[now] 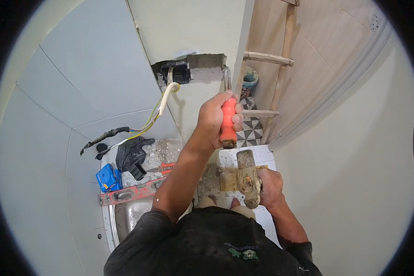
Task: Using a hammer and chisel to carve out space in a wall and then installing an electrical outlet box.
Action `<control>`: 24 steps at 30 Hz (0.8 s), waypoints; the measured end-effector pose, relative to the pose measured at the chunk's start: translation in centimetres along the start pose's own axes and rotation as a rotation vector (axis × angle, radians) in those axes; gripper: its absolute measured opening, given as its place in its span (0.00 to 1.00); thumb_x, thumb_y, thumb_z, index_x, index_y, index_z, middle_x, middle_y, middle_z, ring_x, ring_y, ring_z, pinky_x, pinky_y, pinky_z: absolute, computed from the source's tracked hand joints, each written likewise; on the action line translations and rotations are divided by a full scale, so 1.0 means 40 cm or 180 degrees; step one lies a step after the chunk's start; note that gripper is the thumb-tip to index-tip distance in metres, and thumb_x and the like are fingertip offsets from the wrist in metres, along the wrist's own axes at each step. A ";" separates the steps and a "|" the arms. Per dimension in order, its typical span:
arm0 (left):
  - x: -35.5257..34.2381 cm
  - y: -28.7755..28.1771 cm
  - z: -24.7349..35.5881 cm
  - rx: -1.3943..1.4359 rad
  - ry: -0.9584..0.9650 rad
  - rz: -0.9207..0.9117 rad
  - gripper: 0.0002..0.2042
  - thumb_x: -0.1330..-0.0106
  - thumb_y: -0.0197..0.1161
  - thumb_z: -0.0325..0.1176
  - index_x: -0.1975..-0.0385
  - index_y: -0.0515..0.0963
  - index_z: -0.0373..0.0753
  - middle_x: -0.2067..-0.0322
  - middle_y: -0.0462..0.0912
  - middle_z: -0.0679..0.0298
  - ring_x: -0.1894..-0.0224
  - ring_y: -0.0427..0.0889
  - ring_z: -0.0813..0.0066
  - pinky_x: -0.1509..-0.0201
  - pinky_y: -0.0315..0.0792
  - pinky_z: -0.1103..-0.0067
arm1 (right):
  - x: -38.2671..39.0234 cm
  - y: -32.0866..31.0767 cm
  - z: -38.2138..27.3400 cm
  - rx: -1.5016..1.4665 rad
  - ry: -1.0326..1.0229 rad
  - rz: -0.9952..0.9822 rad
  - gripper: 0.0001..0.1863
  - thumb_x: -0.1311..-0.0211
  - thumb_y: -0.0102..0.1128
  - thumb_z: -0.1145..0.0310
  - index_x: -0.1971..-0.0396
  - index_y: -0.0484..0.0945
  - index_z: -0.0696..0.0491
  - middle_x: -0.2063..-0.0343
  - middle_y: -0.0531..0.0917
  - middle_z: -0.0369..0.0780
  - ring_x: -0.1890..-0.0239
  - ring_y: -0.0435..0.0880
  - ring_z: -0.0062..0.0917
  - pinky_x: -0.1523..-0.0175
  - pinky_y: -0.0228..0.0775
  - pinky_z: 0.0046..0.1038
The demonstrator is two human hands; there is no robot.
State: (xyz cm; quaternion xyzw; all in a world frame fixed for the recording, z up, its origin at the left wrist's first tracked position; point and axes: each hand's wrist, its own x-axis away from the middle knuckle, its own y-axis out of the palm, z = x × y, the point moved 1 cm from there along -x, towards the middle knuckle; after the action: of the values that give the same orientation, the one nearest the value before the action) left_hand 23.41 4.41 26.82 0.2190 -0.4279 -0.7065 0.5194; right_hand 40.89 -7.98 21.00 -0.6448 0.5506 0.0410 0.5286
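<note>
My left hand is closed round the red handle of a chisel; its metal blade reaches up to the right end of a rough cut-out in the cream wall. A black box sits in that cut-out's left side, with cables hanging out and down to the left. My right hand grips a worn, dust-covered hammer below and right of the chisel's butt end, apart from it.
A counter at lower left bears a red level, a blue box, black plastic, red-handled pliers and a steel sink. A wooden ladder and bucket stand right of the wall.
</note>
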 end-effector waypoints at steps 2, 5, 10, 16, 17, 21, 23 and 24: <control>0.001 0.015 0.004 0.0013 0.0007 0.0006 0.08 0.35 0.50 0.36 0.66 0.65 0.38 0.78 0.70 0.62 0.84 0.68 0.77 0.85 0.67 0.80 | -0.008 0.000 -0.004 -0.0110 0.0047 0.0092 0.16 0.68 0.59 0.74 0.71 0.73 0.58 0.81 0.75 0.43 0.82 0.76 0.36 0.76 0.69 0.33; -0.009 0.032 0.010 0.0006 0.0056 0.0106 0.09 0.35 0.50 0.36 0.65 0.65 0.38 0.78 0.70 0.62 0.84 0.68 0.77 0.85 0.67 0.80 | -0.010 -0.003 0.000 -0.0098 0.0141 0.0023 0.16 0.68 0.58 0.75 0.71 0.73 0.58 0.80 0.75 0.43 0.80 0.77 0.36 0.75 0.70 0.33; -0.023 0.033 0.015 0.0050 0.0047 0.0146 0.09 0.36 0.50 0.36 0.65 0.64 0.38 0.78 0.70 0.61 0.83 0.68 0.77 0.85 0.67 0.80 | -0.007 -0.004 0.006 0.0010 0.0111 0.0058 0.15 0.67 0.58 0.74 0.72 0.73 0.58 0.81 0.75 0.43 0.81 0.76 0.37 0.75 0.70 0.33; -0.033 0.043 0.010 0.0244 -0.0007 0.0160 0.08 0.36 0.49 0.36 0.66 0.64 0.38 0.79 0.69 0.61 0.83 0.68 0.76 0.85 0.67 0.79 | -0.014 -0.014 0.009 0.0031 0.0057 0.0068 0.15 0.66 0.59 0.72 0.73 0.73 0.59 0.82 0.73 0.43 0.82 0.74 0.36 0.76 0.69 0.33; -0.032 0.049 0.009 0.0292 0.0027 0.0192 0.08 0.36 0.49 0.36 0.66 0.63 0.38 0.79 0.69 0.61 0.83 0.68 0.76 0.85 0.67 0.79 | -0.020 -0.018 0.007 0.0001 0.0031 0.0057 0.14 0.65 0.61 0.71 0.73 0.73 0.59 0.82 0.73 0.43 0.83 0.74 0.36 0.76 0.68 0.33; -0.035 0.062 0.002 0.0435 0.0044 0.0268 0.08 0.37 0.49 0.35 0.66 0.63 0.38 0.79 0.69 0.61 0.84 0.68 0.76 0.84 0.67 0.78 | -0.064 -0.044 -0.027 0.0068 -0.0269 0.0193 0.15 0.55 0.63 0.64 0.76 0.70 0.59 0.84 0.73 0.43 0.85 0.74 0.34 0.80 0.66 0.30; -0.028 0.074 0.004 0.0427 0.0048 0.0331 0.08 0.37 0.49 0.35 0.66 0.63 0.39 0.78 0.69 0.62 0.84 0.68 0.76 0.84 0.67 0.78 | -0.076 -0.054 -0.040 0.0193 -0.0497 0.0445 0.13 0.53 0.62 0.66 0.78 0.69 0.59 0.81 0.75 0.45 0.83 0.76 0.35 0.79 0.68 0.29; -0.026 0.079 0.004 0.0414 0.0035 0.0379 0.07 0.37 0.49 0.35 0.66 0.63 0.39 0.78 0.69 0.62 0.84 0.67 0.76 0.84 0.66 0.78 | -0.073 -0.055 -0.038 0.0196 -0.0495 0.0449 0.13 0.53 0.62 0.66 0.78 0.69 0.59 0.81 0.75 0.45 0.83 0.76 0.35 0.79 0.68 0.29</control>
State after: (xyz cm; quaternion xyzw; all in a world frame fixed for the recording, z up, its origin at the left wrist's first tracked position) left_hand 25.39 5.12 29.38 0.2303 -0.4823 -0.6439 0.5475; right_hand 40.59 -7.50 24.94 -0.5828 0.5529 0.1110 0.5850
